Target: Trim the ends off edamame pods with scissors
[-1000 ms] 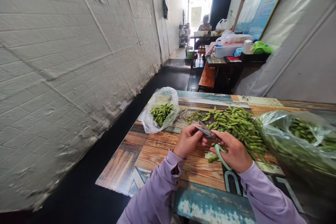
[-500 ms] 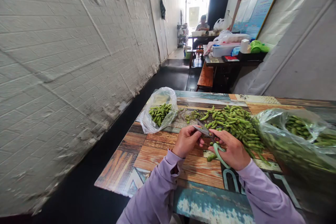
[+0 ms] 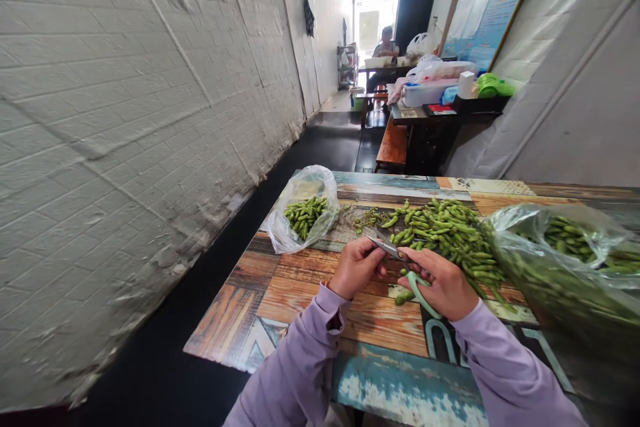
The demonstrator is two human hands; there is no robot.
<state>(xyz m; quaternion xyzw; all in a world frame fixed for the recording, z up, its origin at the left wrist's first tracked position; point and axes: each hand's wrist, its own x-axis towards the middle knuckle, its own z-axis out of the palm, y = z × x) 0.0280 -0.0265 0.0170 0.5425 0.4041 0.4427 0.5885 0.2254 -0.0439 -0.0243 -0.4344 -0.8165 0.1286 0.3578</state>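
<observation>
My right hand (image 3: 445, 283) is closed around the pale green handles of a pair of scissors (image 3: 419, 295). Their blades point left and reach over the fingertips of my left hand (image 3: 357, 269). That hand is pinched closed; whatever is between its fingers is hidden. Just beyond my right hand spreads a heap of green edamame pods (image 3: 445, 230). Small trimmings (image 3: 370, 219) lie left of the heap. A clear plastic bag (image 3: 327, 223) holding pods stands open at the left, and a larger clear bag (image 3: 525, 267) of pods is at the right.
All this rests on a wood-patterned table (image 3: 295, 293). A white brick-textured wall (image 3: 125, 147) runs along the left. Farther back are a bench (image 3: 393, 145), a second table with boxes and bags (image 3: 430, 93), and a seated person (image 3: 387, 47).
The scissor blades stand closer together than before. Both hands keep nearly the same place, and the pods and bags look unchanged.
</observation>
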